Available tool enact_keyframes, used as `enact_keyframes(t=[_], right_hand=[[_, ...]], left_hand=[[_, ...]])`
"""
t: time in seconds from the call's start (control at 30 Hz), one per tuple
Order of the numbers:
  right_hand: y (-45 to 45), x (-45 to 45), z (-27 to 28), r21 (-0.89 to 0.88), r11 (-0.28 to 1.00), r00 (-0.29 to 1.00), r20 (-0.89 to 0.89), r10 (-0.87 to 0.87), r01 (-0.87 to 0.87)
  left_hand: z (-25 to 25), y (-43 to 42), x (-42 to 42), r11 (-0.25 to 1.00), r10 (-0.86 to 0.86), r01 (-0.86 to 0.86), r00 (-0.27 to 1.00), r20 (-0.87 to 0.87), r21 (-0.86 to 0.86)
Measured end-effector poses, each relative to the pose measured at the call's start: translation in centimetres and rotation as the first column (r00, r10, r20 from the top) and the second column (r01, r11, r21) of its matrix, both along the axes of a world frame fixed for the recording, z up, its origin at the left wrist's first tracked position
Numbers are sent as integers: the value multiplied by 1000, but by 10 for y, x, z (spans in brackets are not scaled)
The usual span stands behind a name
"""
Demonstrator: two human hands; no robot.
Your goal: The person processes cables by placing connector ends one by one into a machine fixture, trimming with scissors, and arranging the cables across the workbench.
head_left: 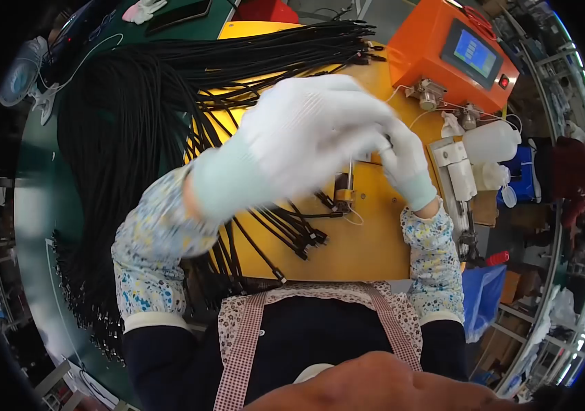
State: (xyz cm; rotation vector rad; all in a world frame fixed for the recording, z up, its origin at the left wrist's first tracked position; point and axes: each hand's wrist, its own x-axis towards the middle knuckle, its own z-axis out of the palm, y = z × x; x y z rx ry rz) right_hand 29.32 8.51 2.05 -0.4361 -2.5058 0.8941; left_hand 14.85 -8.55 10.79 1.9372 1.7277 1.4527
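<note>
White gloves cover both hands. My left hand (313, 130) is raised over the yellow work surface (374, 240), blurred by motion, with its fingers reaching to my right hand (405, 157). The fingertips of the two hands meet or overlap, and whether anything is between them cannot be made out. Beneath and beside my left hand lie many black cables (135, 89) with metal connector ends. A small metal fixture (344, 192) stands on the yellow surface below the hands.
An orange machine (436, 55) with a lit screen stands at the back right. Right of my right hand are a white block-like device (455, 171) and plastic bottles (491, 142). A dark flat device (179, 15) lies on the green table (35, 164).
</note>
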Motion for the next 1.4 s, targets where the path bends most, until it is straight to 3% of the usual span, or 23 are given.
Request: enact_keyframes(t=[0.03,0.07,0.17,0.27,0.3,0.4,0.5,0.6,0.83,1.23,1.4], right_hand=[[4,0,-8,-113,993,999,28,34,-30],[7,0,-10,-71,996,999,15,47,-46],[7,1,-17,10,999,999,3,38,-38],[6,0,-20,131,990,999,-7,48,-47],[5,1,-21,101,994,999,12,34,-35],[4,2,-20,55,998,999,-19,39,-38],[3,5,-26,-50,997,977,-200,-70,61],[0,7,-25,54,990,943,-316,-107,130],[-1,10,-33,52,992,931,-354,-87,113],[2,9,-34,67,985,914,-388,-120,158],[4,9,-34,74,985,904,-414,-110,154]], left_hand=[[-36,12,-10,987,163,-163,970,-179,15],[-55,20,-16,964,250,-265,858,-449,32],[-109,30,-24,968,218,-252,868,-445,-16],[-114,26,-20,962,105,-210,874,-474,-175],[-117,26,-22,980,91,-166,862,-498,-108],[-119,24,-27,972,13,-142,832,-555,-189],[-118,24,-27,968,-30,-124,808,-588,-219],[-117,25,-30,971,-64,-89,798,-599,-222],[-113,23,-31,954,-97,-98,794,-601,-284],[-123,24,-33,985,-14,-87,824,-566,-150],[-121,25,-33,996,68,-87,825,-560,-7]])
